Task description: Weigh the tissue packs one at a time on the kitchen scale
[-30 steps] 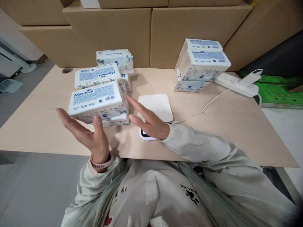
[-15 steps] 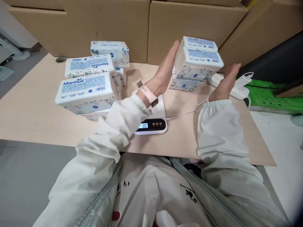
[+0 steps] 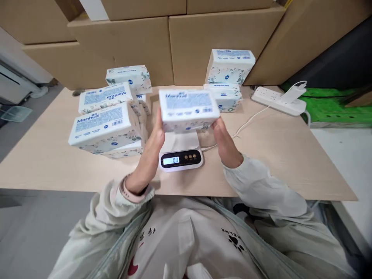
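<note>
A white and blue tissue pack [image 3: 188, 106] hangs above the scale, gripped at its two ends between my hands. My left hand [image 3: 152, 149] presses its left end, and my right hand [image 3: 226, 141] holds the right end; the fingertips are partly hidden by the pack. Below it is a white digital scale [image 3: 180, 145], whose lit display reads 0.0. Left of the scale stands a group of tissue packs [image 3: 106, 124], stacked and leaning on one another. At the back right, one tissue pack [image 3: 231, 68] rests on another tissue pack [image 3: 223, 95].
Cardboard boxes [image 3: 221, 42] form a wall along the table's back. On the right lies a white power strip [image 3: 279, 100], its cable running to the scale. A green box [image 3: 334, 102] is beyond the table's right side. The wooden table's [image 3: 276, 166] front edge is close to my body.
Both hands have moved left and toward me, bringing one tissue pack from the right stack to above the scale. They were spread beside that stack before and now grip the pack.
</note>
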